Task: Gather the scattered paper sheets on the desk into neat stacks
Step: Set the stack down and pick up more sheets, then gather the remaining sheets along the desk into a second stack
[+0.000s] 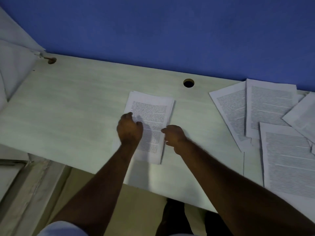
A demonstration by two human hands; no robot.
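Print covers the sheets in dense black lines, too small and blurred to read. At mid-desk lies a stack (150, 121) of white pages, edges slightly fanned. The left hand (129, 128) rests on its left edge, fingers curled down over the paper; the right hand (173, 137) grips the right edge, thumb on top. More loose sheets (271, 113) lie overlapped at angles to the right, well apart from the stack. The desk (76, 106) is pale wood-grain laminate with a round cable hole (188, 83), against a matte blue wall (170, 31).
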